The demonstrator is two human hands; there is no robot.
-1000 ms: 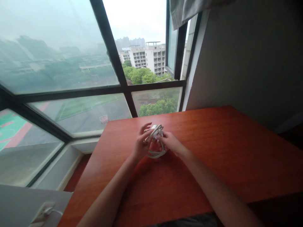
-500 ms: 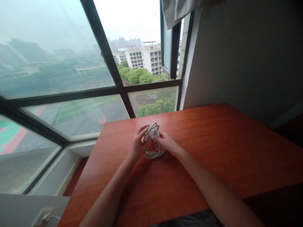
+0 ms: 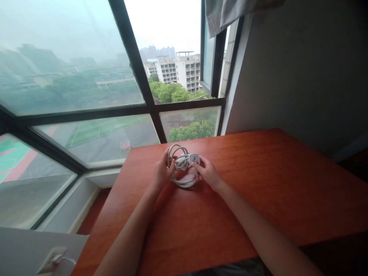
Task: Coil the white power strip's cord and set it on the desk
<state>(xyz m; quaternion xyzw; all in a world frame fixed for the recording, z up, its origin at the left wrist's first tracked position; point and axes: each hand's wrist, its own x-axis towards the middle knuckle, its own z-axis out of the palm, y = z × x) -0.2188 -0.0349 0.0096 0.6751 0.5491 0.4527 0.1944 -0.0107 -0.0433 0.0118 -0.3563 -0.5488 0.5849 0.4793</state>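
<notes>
A pale grey-white power cord (image 3: 185, 185) is wound in loose loops just above the wooden table. My left hand (image 3: 162, 170) is closed round the loops on their left side, thumb in front. Between the thumb and fingers of my right hand (image 3: 209, 173) is the cord's white end piece (image 3: 194, 158), a small rounded block whose face shows small dark marks. A bunch of cord and another white part sit inside the loops, too small to make out clearly.
The reddish-brown table (image 3: 258, 180) reaches to the window frame (image 3: 155, 109) and the grey wall (image 3: 287, 76). A window pane stands open at the upper right, under a hanging curtain (image 3: 227, 15). At lower left is a wall socket (image 3: 54, 260) with a plug in it.
My left hand has moved a little left, and the loops have spread wider. In my right hand the white end piece has shifted right, its face now showing more. The view has turned slightly.
</notes>
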